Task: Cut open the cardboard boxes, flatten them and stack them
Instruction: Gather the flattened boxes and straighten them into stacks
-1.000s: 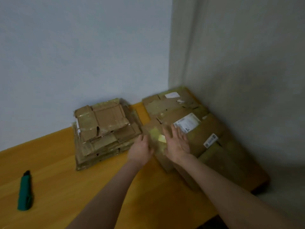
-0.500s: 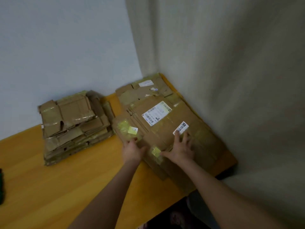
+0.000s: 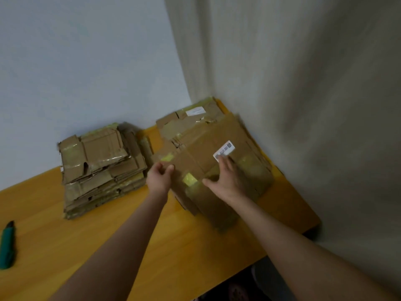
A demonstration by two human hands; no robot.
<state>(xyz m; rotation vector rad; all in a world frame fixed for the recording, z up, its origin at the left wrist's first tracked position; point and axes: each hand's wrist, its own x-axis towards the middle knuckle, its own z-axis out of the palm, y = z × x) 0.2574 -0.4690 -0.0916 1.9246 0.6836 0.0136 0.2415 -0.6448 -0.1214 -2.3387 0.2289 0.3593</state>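
Note:
A flattened brown cardboard box with a white barcode label lies on top of the right-hand pile in the table's far right corner. My left hand grips its left edge, fingers curled at the edge. My right hand lies flat on top of it, fingers stretched toward the label, thumb spread to the left. A second pile of smaller flattened boxes sits to the left against the wall. A green box cutter lies at the table's left edge, away from both hands.
The orange wooden table ends at the right near a pale curtain. A blue-grey wall runs behind the piles. Dark floor shows below the table's front edge.
The top box has slid up and back over the right pile, covering the large shipping label. My right hand moved forward with it. The view swung back left, bringing the cutter into sight.

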